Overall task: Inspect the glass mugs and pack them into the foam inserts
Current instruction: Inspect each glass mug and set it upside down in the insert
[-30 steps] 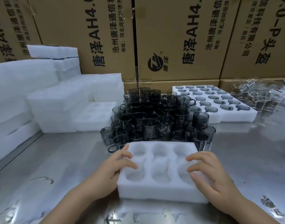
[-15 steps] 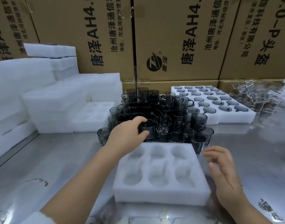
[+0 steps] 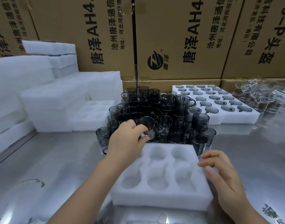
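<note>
A white foam insert [image 3: 161, 198] with empty round pockets lies on the steel table right in front of me. Behind it stands a dense pile of smoky grey glass mugs [image 3: 167, 110]. My left hand [image 3: 125, 141] reaches over the insert's back left corner and grips one grey glass mug [image 3: 147, 128] at the front of the pile. My right hand [image 3: 219, 173] hovers at the insert's right edge, fingers loosely bent, holding nothing.
A filled foam tray [image 3: 235, 118] of mugs sits at the back right, with clear glassware [image 3: 264, 94] beyond it. Stacks of foam inserts [image 3: 57, 101] fill the left side. Cardboard boxes [image 3: 179, 38] wall off the back.
Both hands left the insert. My left hand reached forward into the mug pile and closed on a mug. My right hand drew off to the insert's right edge.
</note>
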